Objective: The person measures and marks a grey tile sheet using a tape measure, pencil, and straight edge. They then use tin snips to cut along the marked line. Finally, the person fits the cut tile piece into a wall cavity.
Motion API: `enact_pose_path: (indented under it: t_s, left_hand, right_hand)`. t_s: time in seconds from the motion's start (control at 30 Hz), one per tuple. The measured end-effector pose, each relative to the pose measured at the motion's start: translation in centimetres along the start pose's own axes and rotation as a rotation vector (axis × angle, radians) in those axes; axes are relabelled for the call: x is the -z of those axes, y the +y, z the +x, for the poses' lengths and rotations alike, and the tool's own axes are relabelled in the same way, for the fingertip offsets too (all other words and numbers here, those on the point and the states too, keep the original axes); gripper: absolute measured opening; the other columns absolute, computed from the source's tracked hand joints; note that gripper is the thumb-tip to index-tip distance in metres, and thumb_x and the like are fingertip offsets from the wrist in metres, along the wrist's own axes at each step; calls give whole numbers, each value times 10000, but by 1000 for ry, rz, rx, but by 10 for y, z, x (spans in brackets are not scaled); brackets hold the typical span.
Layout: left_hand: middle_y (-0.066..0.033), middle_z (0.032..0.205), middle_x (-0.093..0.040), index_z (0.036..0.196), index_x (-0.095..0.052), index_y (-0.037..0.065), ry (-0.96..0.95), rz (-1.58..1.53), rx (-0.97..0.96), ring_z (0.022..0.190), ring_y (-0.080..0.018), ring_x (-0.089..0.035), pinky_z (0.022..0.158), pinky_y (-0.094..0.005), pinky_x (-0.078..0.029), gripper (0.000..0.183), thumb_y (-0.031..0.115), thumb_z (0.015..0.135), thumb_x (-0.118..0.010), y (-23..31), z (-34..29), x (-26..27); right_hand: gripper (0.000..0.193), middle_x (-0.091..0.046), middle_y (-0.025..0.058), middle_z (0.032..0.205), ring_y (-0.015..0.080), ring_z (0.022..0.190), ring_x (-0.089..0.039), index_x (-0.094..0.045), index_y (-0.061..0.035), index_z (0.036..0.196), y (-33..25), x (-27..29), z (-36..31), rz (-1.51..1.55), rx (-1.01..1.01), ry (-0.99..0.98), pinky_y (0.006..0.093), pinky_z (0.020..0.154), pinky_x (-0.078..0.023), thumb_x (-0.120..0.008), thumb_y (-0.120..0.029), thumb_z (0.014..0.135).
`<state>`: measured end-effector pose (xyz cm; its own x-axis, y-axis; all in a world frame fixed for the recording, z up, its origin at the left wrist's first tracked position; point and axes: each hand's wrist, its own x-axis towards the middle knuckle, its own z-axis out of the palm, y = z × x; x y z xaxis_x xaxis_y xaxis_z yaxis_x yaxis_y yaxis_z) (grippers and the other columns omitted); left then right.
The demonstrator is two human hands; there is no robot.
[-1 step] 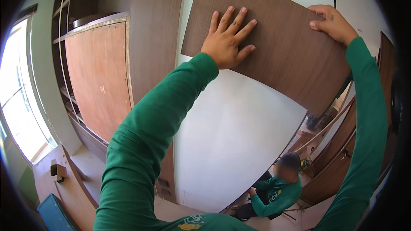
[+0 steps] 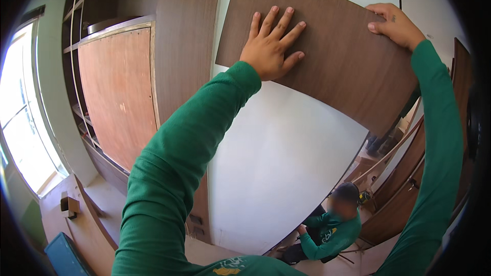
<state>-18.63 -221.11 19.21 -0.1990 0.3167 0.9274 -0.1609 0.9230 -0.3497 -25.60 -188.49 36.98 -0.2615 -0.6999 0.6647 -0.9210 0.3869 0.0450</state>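
A brown wood-grain panel lies tilted against a large white board, its right end lower than its left. My left hand rests flat on the panel's face with the fingers spread. At the panel's upper right edge, my right hand grips it, the thumb on the front face and the other fingers mostly hidden behind the edge. Both my forearms are in green sleeves.
Below right, a co-worker in a green top and dark cap crouches beside the white board's lower edge. Left stand a tall brown cabinet side, a reddish plywood door and open shelves. A small box sits on a board at lower left.
My right hand and the panel's lower right end have shifted very slightly upward. My left hand stays flat on the panel.
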Motion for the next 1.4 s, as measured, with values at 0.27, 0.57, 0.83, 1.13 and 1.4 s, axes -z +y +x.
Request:
enact_pose_path:
  t_s: [0.27,0.57,0.83,1.13,1.4]
  left_hand:
    - [-66,1731,-242,1623,-375,314,108,66,31,1605,-360,-137,1289,-593,-53,718,680,1012,-461,-26,18,-7]
    - [-54,1706,-315,1600,-431,301,88,101,10,1590,-338,-211,1279,-579,-97,705,639,991,-541,-32,24,-4]
    - [-46,1721,-281,1609,-416,279,76,118,-5,1601,-323,-181,1287,-565,-83,698,570,996,-580,-18,28,-1]
    - [-62,1733,-246,1631,-374,238,26,175,-3,1613,-318,-139,1295,-556,-64,714,522,1010,-584,-22,30,-2]
    - [-53,1740,-229,1638,-359,237,-9,200,11,1617,-310,-126,1298,-542,-54,721,553,1019,-552,-28,33,-4]
  right_hand:
    - [520,-707,90,1097,229,999,-650,-669,-94,1348,7,4,59,-349,122,237,375,924,-523,-757,-144,838]
    - [464,-583,204,1188,371,1153,-549,-643,-42,1340,44,-19,2,-532,243,673,470,1012,-472,-725,-308,968]
    - [293,-667,69,870,191,796,-626,-723,-81,1127,128,-51,-99,97,-334,778,345,754,-518,-726,-316,952]
    - [577,-598,135,709,241,673,-603,-568,24,1005,98,-120,-118,168,-351,624,385,703,-510,-753,-517,931]
    - [610,-526,112,627,241,584,-550,-544,19,969,102,-129,-111,186,-242,771,401,647,-484,-744,-556,931]
